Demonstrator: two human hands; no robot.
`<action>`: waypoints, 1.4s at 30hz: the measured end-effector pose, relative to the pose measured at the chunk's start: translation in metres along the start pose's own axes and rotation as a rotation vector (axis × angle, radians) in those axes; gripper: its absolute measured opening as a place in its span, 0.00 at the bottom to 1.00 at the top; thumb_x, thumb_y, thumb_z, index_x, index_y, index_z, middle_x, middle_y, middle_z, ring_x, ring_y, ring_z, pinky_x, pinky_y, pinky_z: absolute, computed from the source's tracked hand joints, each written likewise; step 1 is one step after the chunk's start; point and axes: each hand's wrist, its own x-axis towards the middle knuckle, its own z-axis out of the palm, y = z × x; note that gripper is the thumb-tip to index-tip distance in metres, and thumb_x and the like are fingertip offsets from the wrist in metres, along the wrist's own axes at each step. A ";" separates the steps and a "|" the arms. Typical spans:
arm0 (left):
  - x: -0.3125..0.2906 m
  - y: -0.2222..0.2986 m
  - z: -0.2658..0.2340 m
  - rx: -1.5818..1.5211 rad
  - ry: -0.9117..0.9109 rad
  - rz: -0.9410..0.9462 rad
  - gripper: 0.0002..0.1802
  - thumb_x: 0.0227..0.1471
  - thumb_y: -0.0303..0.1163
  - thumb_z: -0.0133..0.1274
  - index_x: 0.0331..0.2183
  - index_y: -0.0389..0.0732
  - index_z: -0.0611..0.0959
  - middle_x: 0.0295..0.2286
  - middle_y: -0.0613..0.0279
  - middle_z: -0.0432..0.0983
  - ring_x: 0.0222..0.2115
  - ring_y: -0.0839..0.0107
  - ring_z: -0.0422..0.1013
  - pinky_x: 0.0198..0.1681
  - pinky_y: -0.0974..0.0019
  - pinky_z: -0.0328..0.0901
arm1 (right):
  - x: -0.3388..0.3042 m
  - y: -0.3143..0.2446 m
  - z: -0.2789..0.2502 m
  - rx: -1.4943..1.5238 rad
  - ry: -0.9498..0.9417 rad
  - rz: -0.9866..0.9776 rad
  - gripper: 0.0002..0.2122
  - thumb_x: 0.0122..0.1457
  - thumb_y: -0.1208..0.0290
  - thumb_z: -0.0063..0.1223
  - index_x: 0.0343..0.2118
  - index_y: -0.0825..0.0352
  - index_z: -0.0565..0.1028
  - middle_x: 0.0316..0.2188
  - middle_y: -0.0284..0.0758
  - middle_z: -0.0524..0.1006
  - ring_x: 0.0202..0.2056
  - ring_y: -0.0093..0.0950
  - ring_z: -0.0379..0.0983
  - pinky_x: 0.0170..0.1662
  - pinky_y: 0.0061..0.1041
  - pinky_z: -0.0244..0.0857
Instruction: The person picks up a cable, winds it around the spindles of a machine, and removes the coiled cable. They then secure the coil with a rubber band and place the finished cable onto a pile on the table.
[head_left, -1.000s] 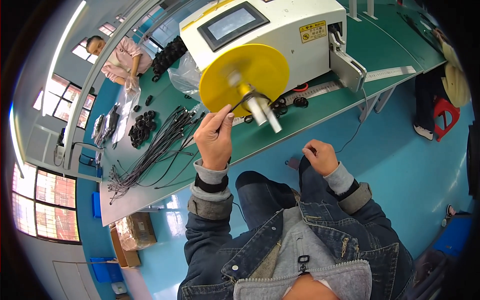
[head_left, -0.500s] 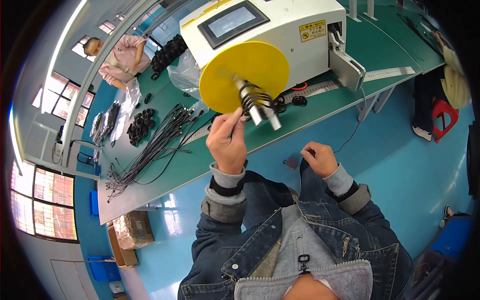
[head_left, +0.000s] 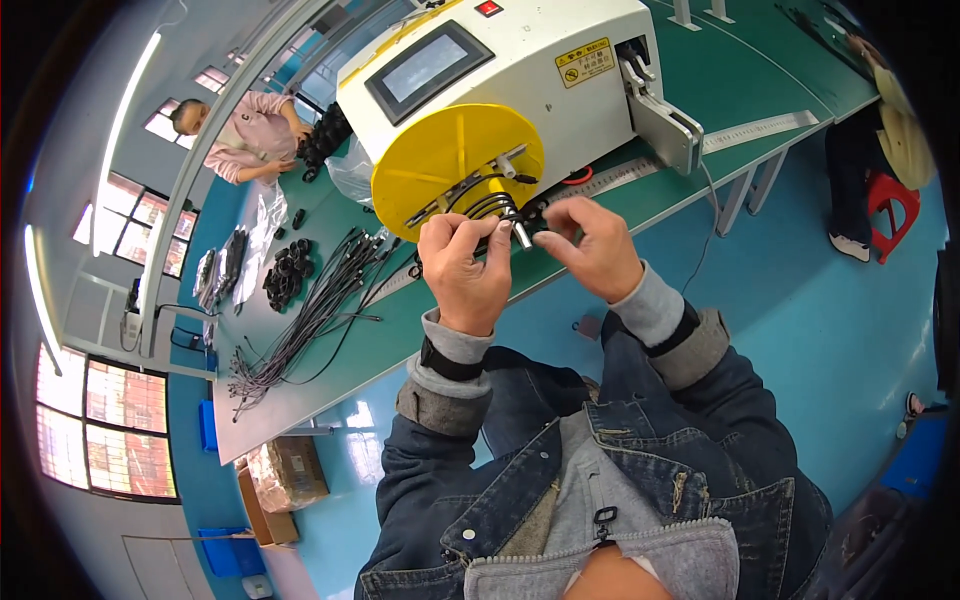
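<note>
Left hand (head_left: 465,275), thumb and fingertips together at black cable coil (head_left: 487,207), clamping unconfirmed, right hand (head_left: 597,250) just beside, thumb and fingers apart, coil around metal prong (head_left: 523,237), yellow disc (head_left: 415,170) behind, white machine (head_left: 590,115), co-worker (head_left: 245,145) beyond at left.

Cable (head_left: 488,207) at the fingers (head_left: 575,213): matt, plastic-looking; post (head_left: 523,236) between them: shiny smooth metal; wheel (head_left: 408,165) behind them: smooth, slight sheen; machine case (head_left: 530,95) beyond: smooth, painted-looking; ruler (head_left: 765,130) right of them: metal-looking; cuffs (head_left: 650,303) below: soft cloth; floor (head_left: 790,300) below: glossy.
</note>
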 end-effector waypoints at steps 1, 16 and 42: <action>0.000 0.000 0.001 0.028 -0.024 -0.016 0.07 0.35 0.24 0.58 0.24 0.36 0.78 0.23 0.58 0.66 0.26 0.61 0.63 0.30 0.63 0.58 | 0.007 0.001 0.001 -0.037 0.009 -0.057 0.13 0.44 0.76 0.56 0.35 0.71 0.70 0.31 0.38 0.73 0.25 0.25 0.68 0.26 0.20 0.63; -0.011 -0.034 -0.002 0.298 -0.335 0.123 0.30 0.42 0.26 0.42 0.49 0.26 0.58 0.45 0.27 0.53 0.46 0.41 0.54 0.53 0.52 0.47 | 0.021 0.021 0.046 0.370 -0.086 -0.046 0.36 0.43 0.78 0.54 0.56 0.73 0.49 0.46 0.48 0.63 0.47 0.35 0.64 0.47 0.28 0.62; 0.018 0.004 -0.015 0.260 -0.563 -0.061 0.07 0.49 0.31 0.44 0.31 0.38 0.69 0.24 0.49 0.67 0.23 0.49 0.67 0.25 0.54 0.61 | 0.013 0.000 0.057 0.081 0.073 -0.014 0.14 0.50 0.70 0.50 0.32 0.69 0.58 0.18 0.48 0.70 0.22 0.48 0.69 0.23 0.39 0.62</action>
